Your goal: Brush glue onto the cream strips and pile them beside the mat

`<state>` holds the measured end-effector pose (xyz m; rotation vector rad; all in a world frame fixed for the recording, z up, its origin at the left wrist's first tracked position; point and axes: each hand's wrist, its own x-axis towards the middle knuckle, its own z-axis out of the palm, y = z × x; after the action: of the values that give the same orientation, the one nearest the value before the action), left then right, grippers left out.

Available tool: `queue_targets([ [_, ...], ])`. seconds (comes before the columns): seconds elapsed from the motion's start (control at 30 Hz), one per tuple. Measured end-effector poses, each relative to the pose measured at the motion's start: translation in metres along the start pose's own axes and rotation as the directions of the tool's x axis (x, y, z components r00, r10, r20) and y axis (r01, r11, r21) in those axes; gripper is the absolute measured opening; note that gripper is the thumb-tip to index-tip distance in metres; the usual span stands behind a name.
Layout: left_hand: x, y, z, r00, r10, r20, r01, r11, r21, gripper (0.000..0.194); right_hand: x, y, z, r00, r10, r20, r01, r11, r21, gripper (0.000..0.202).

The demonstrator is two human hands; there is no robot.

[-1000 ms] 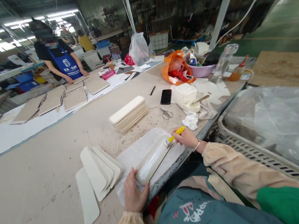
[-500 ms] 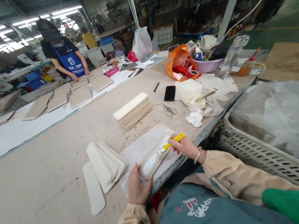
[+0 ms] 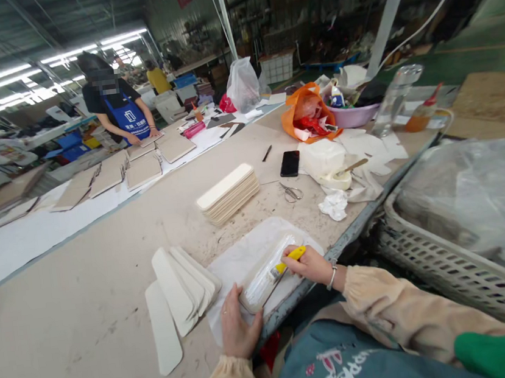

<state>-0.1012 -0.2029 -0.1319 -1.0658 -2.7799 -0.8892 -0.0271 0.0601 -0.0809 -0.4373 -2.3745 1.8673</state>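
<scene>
Basket [image 3: 465, 273], R side, cut off at frame edge, w/ clear plastic, contents blurry; purple basin [image 3: 354, 116] w/ mixed scraps; orange bag [image 3: 292, 116] w/ red plastic; R hand [image 3: 310, 263] closed round yellow brush [image 3: 294, 257], bristles on pale strip [image 3: 263, 279], L hand [image 3: 239, 325] half-open at its near end.

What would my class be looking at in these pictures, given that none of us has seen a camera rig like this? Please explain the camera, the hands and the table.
There is no robot here: a person works with bare hands. All the pictures come from one camera worn on the head, looking forward and down.

The right hand holds a yellow brush against a pale strip that looks wet and shiny. The left hand touches the strip's near end. Under it is a white sheet.

On the table are a neat stack, fanned strips, scissors and a phone. Across the table, another person handles flat panels.
</scene>
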Motion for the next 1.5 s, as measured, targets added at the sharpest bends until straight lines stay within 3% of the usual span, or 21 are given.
queue_targets([
  [0.23,-0.001,-0.003,0.001,1.000,-0.016,0.010,0.016,1.000,-0.020,0.074,0.007,0.005,-0.062,0.985,-0.040,-0.170,0.012,0.987,-0.162,0.020],
  [0.37,0.000,-0.006,0.003,1.000,-0.011,-0.004,0.011,1.000,0.001,0.074,0.007,0.005,-0.081,0.959,-0.051,-0.280,0.010,0.989,-0.146,0.022],
  [0.5,0.001,-0.003,0.002,1.000,-0.006,0.004,0.006,1.000,0.016,0.075,0.004,0.000,-0.067,0.956,-0.025,-0.292,0.032,0.999,0.020,0.025],
  [0.7,0.002,0.004,-0.002,1.000,0.003,0.005,-0.003,1.000,0.027,0.076,-0.005,-0.001,0.002,0.998,0.012,-0.068,-0.002,0.988,0.153,0.022],
  [0.8,0.002,0.005,-0.002,1.000,0.011,0.005,-0.011,0.999,0.031,0.076,-0.007,0.000,0.016,1.000,0.006,-0.016,-0.004,0.994,0.106,0.020],
  [0.9,0.002,0.004,-0.002,1.000,0.009,0.002,-0.009,0.999,0.039,0.075,-0.006,0.004,0.003,0.998,0.003,-0.059,-0.001,0.999,0.040,0.018],
  [1.1,0.003,0.002,-0.001,1.000,0.010,0.017,-0.011,0.999,0.046,0.074,-0.002,0.015,-0.060,0.964,0.003,-0.265,-0.023,0.997,-0.073,0.023],
  [1.2,0.003,0.001,-0.001,1.000,0.007,0.010,-0.007,0.999,0.042,0.074,-0.002,0.014,-0.076,0.940,-0.017,-0.342,-0.010,0.997,-0.079,0.025],
  [1.33,0.000,0.003,-0.002,1.000,-0.010,-0.007,0.011,0.999,0.039,0.070,-0.004,0.005,-0.063,0.935,-0.016,-0.356,0.018,1.000,0.001,0.027],
  [1.5,-0.001,0.007,-0.005,1.000,-0.026,0.000,0.026,1.000,0.015,0.070,-0.002,0.003,-0.028,0.975,-0.034,-0.220,0.036,0.999,0.006,0.033],
])
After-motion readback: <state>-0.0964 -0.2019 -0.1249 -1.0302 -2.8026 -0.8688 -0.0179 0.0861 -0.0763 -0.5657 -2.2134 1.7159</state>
